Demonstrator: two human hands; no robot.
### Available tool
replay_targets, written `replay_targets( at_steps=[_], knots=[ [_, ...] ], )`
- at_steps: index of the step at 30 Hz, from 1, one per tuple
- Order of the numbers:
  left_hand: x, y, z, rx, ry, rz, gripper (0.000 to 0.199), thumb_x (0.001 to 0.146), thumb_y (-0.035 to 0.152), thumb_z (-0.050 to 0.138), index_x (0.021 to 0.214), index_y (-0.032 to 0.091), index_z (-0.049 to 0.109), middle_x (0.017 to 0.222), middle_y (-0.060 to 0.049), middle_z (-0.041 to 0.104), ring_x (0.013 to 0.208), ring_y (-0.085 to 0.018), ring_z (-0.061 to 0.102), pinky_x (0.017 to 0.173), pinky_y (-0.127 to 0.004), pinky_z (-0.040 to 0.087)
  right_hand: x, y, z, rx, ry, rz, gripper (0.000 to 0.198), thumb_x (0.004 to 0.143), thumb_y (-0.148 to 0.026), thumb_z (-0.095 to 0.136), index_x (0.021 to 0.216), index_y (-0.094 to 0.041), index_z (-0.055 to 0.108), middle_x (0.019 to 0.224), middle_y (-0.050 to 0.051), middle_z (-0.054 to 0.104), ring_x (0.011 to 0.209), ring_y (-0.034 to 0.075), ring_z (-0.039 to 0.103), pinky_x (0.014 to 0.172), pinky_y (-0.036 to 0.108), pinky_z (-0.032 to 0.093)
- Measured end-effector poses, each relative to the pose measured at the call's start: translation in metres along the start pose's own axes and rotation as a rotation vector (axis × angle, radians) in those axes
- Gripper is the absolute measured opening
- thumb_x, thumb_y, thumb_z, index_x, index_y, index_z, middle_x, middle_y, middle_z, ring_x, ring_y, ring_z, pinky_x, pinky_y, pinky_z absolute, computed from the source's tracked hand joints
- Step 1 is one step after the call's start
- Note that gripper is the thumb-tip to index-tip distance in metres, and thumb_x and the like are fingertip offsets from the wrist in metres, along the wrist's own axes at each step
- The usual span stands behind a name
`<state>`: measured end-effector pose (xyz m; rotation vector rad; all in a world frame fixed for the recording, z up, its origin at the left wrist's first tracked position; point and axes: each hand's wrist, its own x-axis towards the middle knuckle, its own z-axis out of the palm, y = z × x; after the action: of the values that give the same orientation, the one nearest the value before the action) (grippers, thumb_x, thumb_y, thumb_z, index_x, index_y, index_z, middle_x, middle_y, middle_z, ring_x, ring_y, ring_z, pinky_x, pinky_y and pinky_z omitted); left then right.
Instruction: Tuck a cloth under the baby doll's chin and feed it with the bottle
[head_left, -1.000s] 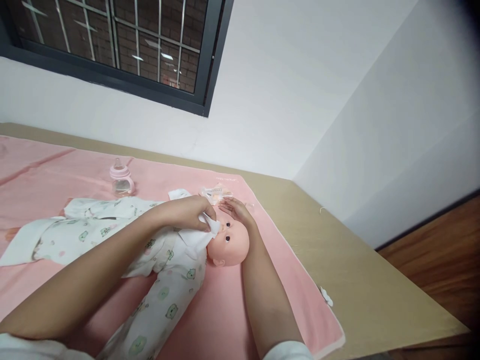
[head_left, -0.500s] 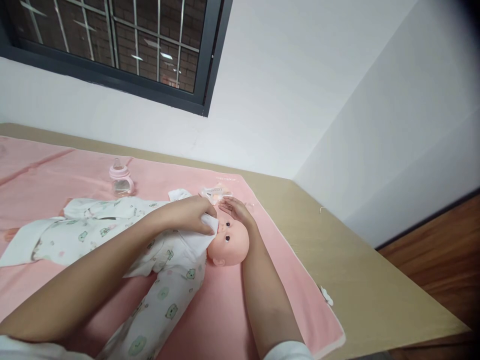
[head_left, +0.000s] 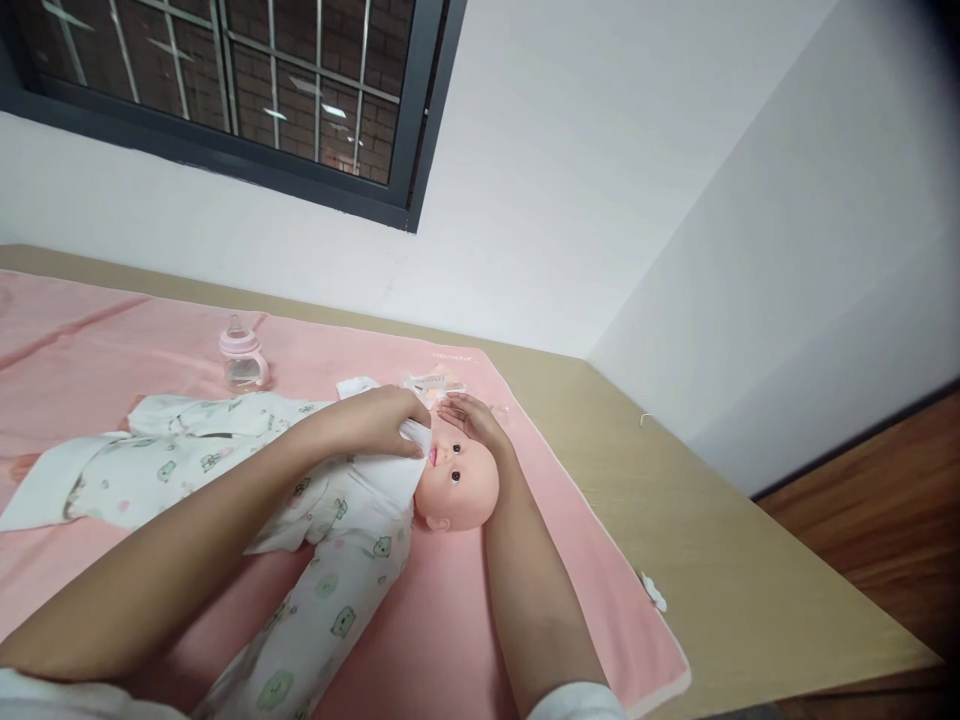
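On the pink mat covering the wooden table, a baby doll in a printed white sleepsuit lies on its back. The left hand pinches a white cloth closed between its fingers, against the doll's chin. The right hand rests flat and open on the doll's forehead. A pink feeding bottle stands upright well apart, near the mat's far edge.
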<state>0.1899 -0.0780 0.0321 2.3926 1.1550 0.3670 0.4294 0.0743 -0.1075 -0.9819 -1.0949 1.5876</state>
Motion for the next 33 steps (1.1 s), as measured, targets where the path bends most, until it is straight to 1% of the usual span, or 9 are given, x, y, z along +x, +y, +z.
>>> replay_targets(
  at_steps=[4,9,14,17,20,23,28,33],
  knots=[
    [0.002,-0.005,0.001,0.027,0.038,0.004,0.013,0.075,0.022,0.057,0.064,0.018,0.051,0.062,0.003,0.051,0.061,-0.014,0.046,0.057,-0.027,0.027,-0.001,0.0,0.001,-0.01,0.009,-0.002,0.018,0.076,-0.018,0.077,0.091,-0.019,0.068,0.085,0.005,0.075,0.085,0.018,0.074,0.095,0.034,0.059],
    [0.006,-0.01,0.006,0.01,0.083,0.021,0.008,0.076,0.023,0.056,0.07,0.018,0.058,0.065,0.003,0.054,0.063,-0.015,0.047,0.058,-0.026,0.029,0.0,0.0,0.0,-0.004,0.011,-0.003,0.017,0.074,-0.018,0.078,0.088,-0.018,0.068,0.083,0.005,0.075,0.083,0.017,0.073,0.093,0.032,0.06],
    [0.009,-0.009,0.008,-0.009,0.103,0.036,0.01,0.078,0.023,0.056,0.071,0.017,0.061,0.065,0.003,0.056,0.064,-0.014,0.048,0.06,-0.025,0.031,0.0,0.0,0.0,-0.008,0.006,0.004,0.019,0.073,-0.018,0.079,0.088,-0.018,0.067,0.085,0.004,0.076,0.084,0.017,0.073,0.093,0.031,0.06],
    [0.009,-0.01,0.008,0.011,0.126,0.031,0.012,0.079,0.024,0.057,0.072,0.017,0.064,0.067,0.001,0.061,0.065,-0.016,0.052,0.061,-0.025,0.032,0.0,0.0,0.0,-0.006,-0.004,-0.004,0.021,0.073,-0.019,0.08,0.088,-0.018,0.067,0.085,0.004,0.076,0.086,0.017,0.073,0.094,0.032,0.059],
    [0.011,-0.011,0.009,0.024,0.144,0.039,0.015,0.08,0.025,0.057,0.077,0.016,0.068,0.078,-0.002,0.069,0.072,-0.018,0.058,0.065,-0.026,0.035,0.001,0.001,0.0,-0.01,-0.007,-0.002,0.019,0.074,-0.02,0.08,0.088,-0.018,0.067,0.084,0.003,0.075,0.086,0.017,0.073,0.095,0.033,0.059],
    [0.012,-0.011,0.01,0.022,0.149,0.03,0.016,0.08,0.025,0.059,0.084,0.017,0.073,0.089,-0.004,0.075,0.08,-0.021,0.064,0.069,-0.026,0.038,0.001,0.001,0.0,-0.014,-0.005,0.001,0.018,0.075,-0.018,0.079,0.089,-0.018,0.067,0.083,0.004,0.075,0.084,0.017,0.073,0.096,0.034,0.059],
    [0.014,-0.008,0.012,-0.014,0.183,0.013,0.02,0.083,0.021,0.059,0.093,0.018,0.077,0.104,-0.004,0.077,0.097,-0.023,0.068,0.08,-0.028,0.043,0.0,0.0,0.0,-0.016,-0.011,0.0,0.017,0.077,-0.018,0.077,0.089,-0.018,0.067,0.084,0.004,0.075,0.086,0.017,0.073,0.096,0.033,0.058],
    [0.015,-0.01,0.012,-0.029,0.226,-0.01,0.024,0.083,0.022,0.06,0.1,0.017,0.077,0.112,-0.006,0.076,0.104,-0.025,0.067,0.086,-0.03,0.045,-0.002,-0.002,0.002,-0.019,0.008,0.006,0.014,0.078,-0.017,0.074,0.089,-0.017,0.067,0.084,0.004,0.075,0.084,0.016,0.072,0.095,0.032,0.058]
  ],
)
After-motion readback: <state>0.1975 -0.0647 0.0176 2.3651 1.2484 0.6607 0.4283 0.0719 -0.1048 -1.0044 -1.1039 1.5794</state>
